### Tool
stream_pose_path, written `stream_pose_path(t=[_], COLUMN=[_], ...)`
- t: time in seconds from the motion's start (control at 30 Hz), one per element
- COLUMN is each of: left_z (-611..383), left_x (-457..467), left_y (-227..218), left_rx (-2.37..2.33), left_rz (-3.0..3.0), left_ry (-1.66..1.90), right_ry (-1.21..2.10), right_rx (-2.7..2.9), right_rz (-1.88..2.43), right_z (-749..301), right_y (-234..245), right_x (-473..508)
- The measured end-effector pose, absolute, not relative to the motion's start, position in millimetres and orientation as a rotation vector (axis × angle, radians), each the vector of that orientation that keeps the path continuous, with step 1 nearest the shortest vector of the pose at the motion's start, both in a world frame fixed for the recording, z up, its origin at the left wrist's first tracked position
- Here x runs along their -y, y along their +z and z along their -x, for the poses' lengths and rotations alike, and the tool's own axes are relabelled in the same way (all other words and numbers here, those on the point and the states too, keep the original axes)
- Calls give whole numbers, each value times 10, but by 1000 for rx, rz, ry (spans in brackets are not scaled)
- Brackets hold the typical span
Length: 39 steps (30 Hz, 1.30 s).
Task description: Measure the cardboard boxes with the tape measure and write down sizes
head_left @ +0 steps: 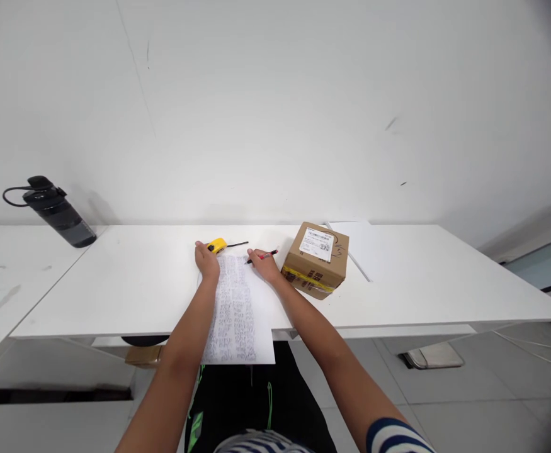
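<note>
My right hand [263, 264] is closed around a red and black pen [269, 254], its tip down at the upper part of a white sheet of paper [263, 340]. Columns of dense handwriting cover much of the sheet, and its lower end hangs past the table's front edge. At the sheet's upper left corner lies my left hand [207, 261], fingers curled against a yellow tape measure [217, 245] with a black strap pointing right. The hand partly hides the tape measure's left end.
A taped cardboard box [317, 259] with a white label stands just right of my right hand. Behind it lie white sheets [357, 245]. On the far left is a dark water bottle [58, 212] with a loop handle. The white table [421, 270] meets a wall at the back.
</note>
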State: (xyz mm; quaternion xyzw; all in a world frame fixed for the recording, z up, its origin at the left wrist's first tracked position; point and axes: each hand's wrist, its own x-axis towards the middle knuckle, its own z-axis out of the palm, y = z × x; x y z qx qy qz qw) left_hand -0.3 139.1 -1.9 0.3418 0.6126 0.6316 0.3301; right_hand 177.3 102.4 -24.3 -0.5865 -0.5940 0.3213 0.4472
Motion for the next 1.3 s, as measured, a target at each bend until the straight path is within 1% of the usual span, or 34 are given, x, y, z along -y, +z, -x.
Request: stream_pose_path(t=[0.13, 0.37, 0.6, 1.3], left_z=[-41, -50, -59, -62], left_x=[-1360, -1372, -1362, -1388], left_y=[-49, -98, -63, -57], left_rx=[-1612, -1603, -1598, -1596], left_rz=[-995, -1089, -1090, -1050], left_ry=[1590, 1613, 1580, 1657], right_ry=[771, 770, 780, 703], right_rx=[1416, 1402, 1381, 1310], right_rz=[1465, 1456, 1453, 1478], right_z=[-1771, -1751, -1745, -1759], right_y=[-273, -274, -280, -299], right_x=[-994, -994, -988, -965])
